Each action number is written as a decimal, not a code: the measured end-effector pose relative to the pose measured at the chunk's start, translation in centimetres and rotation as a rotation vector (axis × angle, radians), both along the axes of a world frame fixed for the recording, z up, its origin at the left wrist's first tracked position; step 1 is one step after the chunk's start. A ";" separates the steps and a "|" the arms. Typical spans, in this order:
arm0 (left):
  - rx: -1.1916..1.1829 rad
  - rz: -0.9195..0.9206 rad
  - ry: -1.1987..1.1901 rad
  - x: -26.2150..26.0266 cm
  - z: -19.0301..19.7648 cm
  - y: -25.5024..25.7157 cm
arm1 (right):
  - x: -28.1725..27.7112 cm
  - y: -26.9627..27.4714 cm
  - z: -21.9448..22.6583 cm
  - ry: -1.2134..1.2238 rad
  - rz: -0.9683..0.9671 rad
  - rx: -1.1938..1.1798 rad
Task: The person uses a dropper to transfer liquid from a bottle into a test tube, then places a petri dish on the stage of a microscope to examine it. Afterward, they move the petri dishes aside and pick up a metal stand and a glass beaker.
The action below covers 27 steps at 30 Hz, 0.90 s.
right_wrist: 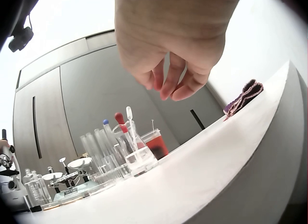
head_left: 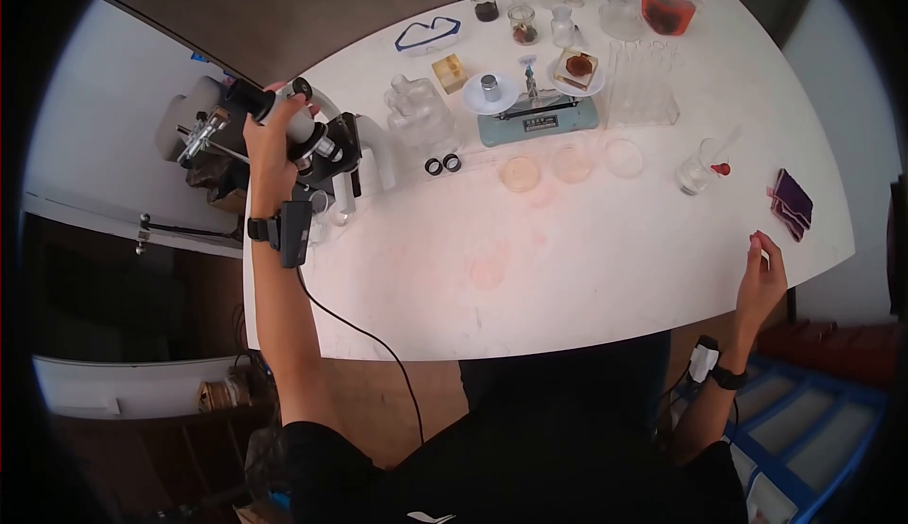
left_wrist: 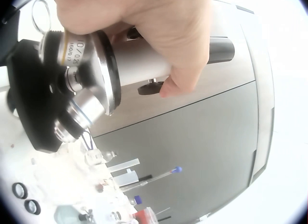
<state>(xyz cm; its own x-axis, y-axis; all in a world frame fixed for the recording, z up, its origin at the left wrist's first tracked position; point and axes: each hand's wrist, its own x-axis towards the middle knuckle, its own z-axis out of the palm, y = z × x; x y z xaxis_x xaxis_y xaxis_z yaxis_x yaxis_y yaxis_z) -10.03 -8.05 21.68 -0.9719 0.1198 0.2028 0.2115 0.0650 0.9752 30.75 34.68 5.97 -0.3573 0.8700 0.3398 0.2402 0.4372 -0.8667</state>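
Observation:
A white and black microscope (head_left: 305, 129) stands at the table's left end. My left hand (head_left: 271, 150) grips its upper tube; in the left wrist view the fingers wrap the white tube (left_wrist: 139, 65), one fingertip beside a black knob (left_wrist: 150, 88). Below it are the silver objective lenses (left_wrist: 86, 108) and the black stage (left_wrist: 31, 96). Over the right front edge hangs my right hand (head_left: 761, 283), fingers loosely bent and holding nothing. Nearest to it are a folded purple cloth (head_left: 792, 204) and a small glass beaker (head_left: 693, 177) with a red-bulbed dropper (right_wrist: 120, 122) in it.
A blue-green balance (head_left: 541, 125) carries a metal weight and an amber block on its pans. Several petri dishes (head_left: 519, 174) lie in front. Behind are a test tube rack (head_left: 645, 108), safety goggles (head_left: 428, 36) and a red-filled tub (head_left: 668, 6). Two black rings (head_left: 443, 164) lie near the microscope.

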 end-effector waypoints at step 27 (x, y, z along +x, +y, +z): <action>0.241 -0.324 -0.266 20.1 -4.2 12.7 | -6.2 -5.3 2.1 0.074 0.382 0.051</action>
